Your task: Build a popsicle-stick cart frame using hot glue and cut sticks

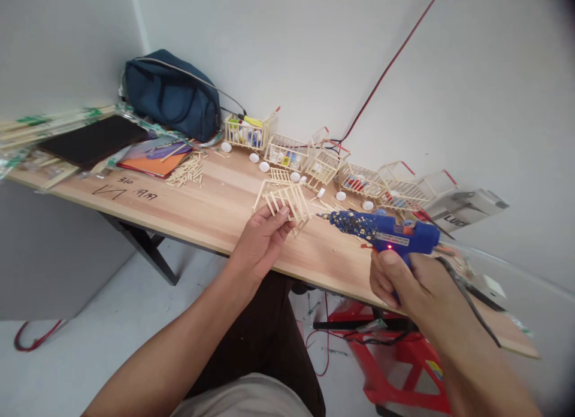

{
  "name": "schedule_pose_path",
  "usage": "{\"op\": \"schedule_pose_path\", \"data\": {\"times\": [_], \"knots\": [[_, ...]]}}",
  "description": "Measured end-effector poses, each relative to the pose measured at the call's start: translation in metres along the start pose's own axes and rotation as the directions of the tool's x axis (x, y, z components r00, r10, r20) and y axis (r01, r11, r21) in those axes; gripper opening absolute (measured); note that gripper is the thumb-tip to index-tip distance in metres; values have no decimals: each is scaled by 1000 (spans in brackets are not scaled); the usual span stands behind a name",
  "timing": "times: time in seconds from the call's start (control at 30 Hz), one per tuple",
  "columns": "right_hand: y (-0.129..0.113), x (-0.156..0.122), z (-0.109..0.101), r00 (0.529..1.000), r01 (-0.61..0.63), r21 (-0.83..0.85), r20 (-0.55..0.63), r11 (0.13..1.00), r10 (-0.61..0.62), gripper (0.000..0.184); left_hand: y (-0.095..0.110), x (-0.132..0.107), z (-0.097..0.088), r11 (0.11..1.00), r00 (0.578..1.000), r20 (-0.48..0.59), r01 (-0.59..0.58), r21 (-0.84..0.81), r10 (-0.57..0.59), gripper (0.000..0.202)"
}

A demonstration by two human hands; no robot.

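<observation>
My left hand (265,234) pinches a small slatted frame of pale wooden sticks (294,202) over the front of the table. Part of that frame is hidden by my fingers. My right hand (402,279) is wrapped round the handle of a blue hot glue gun (395,231), whose red light glows. Its nozzle points left at the stick frame, a short gap away. Dark and yellowish crumbs cover the gun's front end. Behind the frame lies a slatted stick panel (281,176).
Several miniature stick carts with white wheels, such as one cart (245,132), line the wall. A blue bag (173,96), black tablet-like slab (92,141), orange paper (150,164) and loose short sticks (186,170) lie left. A red stool (404,363) stands below.
</observation>
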State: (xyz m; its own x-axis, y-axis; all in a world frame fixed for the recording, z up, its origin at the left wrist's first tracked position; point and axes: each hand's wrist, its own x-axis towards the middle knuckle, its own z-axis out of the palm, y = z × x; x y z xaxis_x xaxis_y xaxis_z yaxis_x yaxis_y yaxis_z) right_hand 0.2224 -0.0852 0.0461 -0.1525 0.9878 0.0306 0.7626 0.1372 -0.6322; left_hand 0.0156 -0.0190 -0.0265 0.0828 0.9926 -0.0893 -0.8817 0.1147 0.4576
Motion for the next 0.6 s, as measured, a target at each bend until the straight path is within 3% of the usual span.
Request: {"op": "schedule_pose_path", "data": {"times": [0.6], "knots": [[-8,2,-1,1000,2,-48,-12,999,-3,61,0,-1,0,1000,1000,14,9,-20,-9,11]]}}
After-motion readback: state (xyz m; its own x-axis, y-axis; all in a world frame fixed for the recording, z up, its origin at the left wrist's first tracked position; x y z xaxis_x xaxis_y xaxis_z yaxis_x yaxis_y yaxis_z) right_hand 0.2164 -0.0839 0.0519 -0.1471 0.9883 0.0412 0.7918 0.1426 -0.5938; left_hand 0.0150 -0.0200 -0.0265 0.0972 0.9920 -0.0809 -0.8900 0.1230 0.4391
